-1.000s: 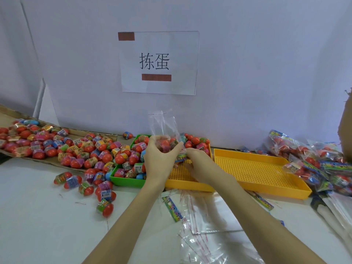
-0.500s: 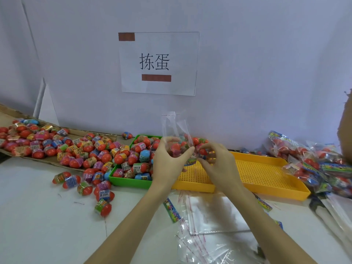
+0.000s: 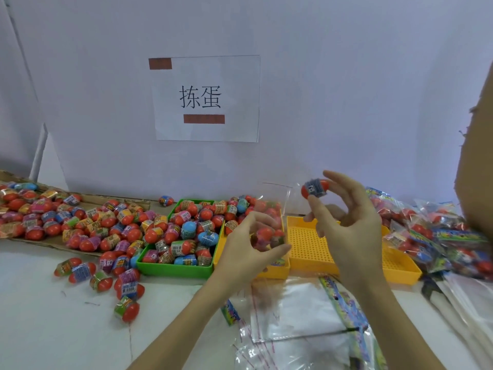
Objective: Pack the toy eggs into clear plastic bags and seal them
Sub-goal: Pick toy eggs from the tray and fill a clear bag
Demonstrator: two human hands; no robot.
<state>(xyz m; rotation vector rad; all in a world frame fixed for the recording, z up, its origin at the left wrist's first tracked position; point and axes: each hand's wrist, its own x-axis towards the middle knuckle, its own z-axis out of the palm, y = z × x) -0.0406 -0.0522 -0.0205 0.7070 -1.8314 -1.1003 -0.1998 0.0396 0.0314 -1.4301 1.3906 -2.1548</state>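
A red toy egg (image 3: 314, 188) pinched in the right hand's (image 3: 346, 225) fingertips, up above the yellow tray (image 3: 306, 249), left hand (image 3: 248, 247) curled around a clear bag (image 3: 269, 222) with eggs inside, green tray (image 3: 173, 267) of eggs beside it.

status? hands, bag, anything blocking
Left hand grips part-filled bag, mouth open upward. Right hand pinches one egg beside the bag mouth. Nothing in the way.

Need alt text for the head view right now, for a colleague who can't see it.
The right hand pinches a red toy egg above the open clear bag of eggs held in the left hand, over yellow trays. A green tray and loose eggs lie left.
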